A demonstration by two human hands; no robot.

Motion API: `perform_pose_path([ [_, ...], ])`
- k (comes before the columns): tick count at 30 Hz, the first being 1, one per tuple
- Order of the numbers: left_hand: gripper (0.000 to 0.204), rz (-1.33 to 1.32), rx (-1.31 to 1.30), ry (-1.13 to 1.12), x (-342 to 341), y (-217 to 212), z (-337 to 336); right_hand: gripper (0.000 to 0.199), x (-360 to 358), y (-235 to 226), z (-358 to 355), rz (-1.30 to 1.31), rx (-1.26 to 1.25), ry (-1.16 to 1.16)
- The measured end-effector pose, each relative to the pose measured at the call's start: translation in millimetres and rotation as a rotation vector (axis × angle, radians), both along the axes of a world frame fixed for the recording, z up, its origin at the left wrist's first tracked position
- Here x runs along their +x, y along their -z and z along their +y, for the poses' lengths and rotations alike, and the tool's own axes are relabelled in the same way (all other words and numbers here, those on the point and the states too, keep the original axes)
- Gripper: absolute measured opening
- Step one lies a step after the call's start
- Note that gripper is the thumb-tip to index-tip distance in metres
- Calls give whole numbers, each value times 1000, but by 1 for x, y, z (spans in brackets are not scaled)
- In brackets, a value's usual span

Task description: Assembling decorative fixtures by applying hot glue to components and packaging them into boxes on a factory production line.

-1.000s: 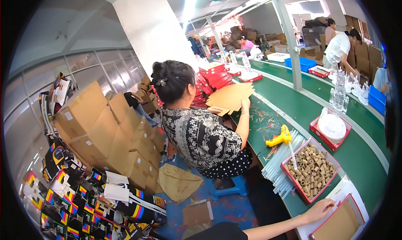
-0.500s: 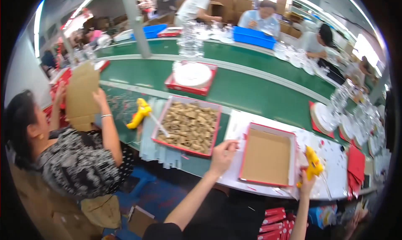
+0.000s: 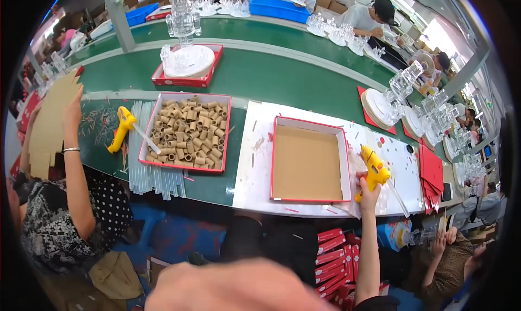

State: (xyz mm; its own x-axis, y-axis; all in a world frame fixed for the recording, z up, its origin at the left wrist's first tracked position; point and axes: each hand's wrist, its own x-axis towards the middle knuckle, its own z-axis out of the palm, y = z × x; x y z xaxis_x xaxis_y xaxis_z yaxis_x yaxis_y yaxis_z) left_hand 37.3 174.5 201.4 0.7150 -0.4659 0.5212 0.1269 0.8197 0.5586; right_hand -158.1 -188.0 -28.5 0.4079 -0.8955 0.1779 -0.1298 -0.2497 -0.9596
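My right hand (image 3: pixel 370 193) is wrapped round the handle of a yellow glue gun (image 3: pixel 374 167), with a clear glue stick (image 3: pixel 399 200) poking out of its back end. To its left lies an open red-rimmed box tray (image 3: pixel 311 164) with a bare brown cardboard bottom. My left hand (image 3: pixel 239 286) looms large and blurred at the lower edge, close to the camera; its fingers cannot be made out. Farther left, a second tray (image 3: pixel 228 132) holds many short cardboard tubes (image 3: pixel 190 135).
Another yellow glue gun (image 3: pixel 124 127) lies beside clear glue sticks (image 3: pixel 144 175). A person at left holds a cardboard sheet (image 3: pixel 51 121). Red sheets (image 3: pixel 430 172) hang over the right table edge. White discs with clear plastic parts (image 3: pixel 382 107) line the green bench (image 3: pixel 282 78).
My left hand has moved from beside the cardboard-bottomed tray down and back toward the camera. My right hand still grips the glue gun. The view has shifted, tilting lower and to the right.
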Motion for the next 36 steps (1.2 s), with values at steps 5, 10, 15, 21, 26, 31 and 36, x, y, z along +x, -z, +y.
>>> perform_pose_path([
  [5,58,15,-59,71,28,-10,-23,20,3,8,0,23,5,10],
  [10,57,-29,-115,119,7,21,2,18,1,14,-10,18,-41,5],
  [15,56,-75,-191,219,7,27,-4,19,-5,11,-7,-2,-48,7],
  [21,55,-114,-378,381,13,39,-37,15,13,15,1,-31,-18,-18],
  [26,54,-135,-412,389,13,41,-21,16,-7,9,-4,-26,16,16],
  [31,53,-164,-476,453,24,42,-21,19,2,17,-8,-14,-47,16],
  [36,53,-195,-587,548,33,44,-34,24,-2,7,-9,36,-42,4],
])
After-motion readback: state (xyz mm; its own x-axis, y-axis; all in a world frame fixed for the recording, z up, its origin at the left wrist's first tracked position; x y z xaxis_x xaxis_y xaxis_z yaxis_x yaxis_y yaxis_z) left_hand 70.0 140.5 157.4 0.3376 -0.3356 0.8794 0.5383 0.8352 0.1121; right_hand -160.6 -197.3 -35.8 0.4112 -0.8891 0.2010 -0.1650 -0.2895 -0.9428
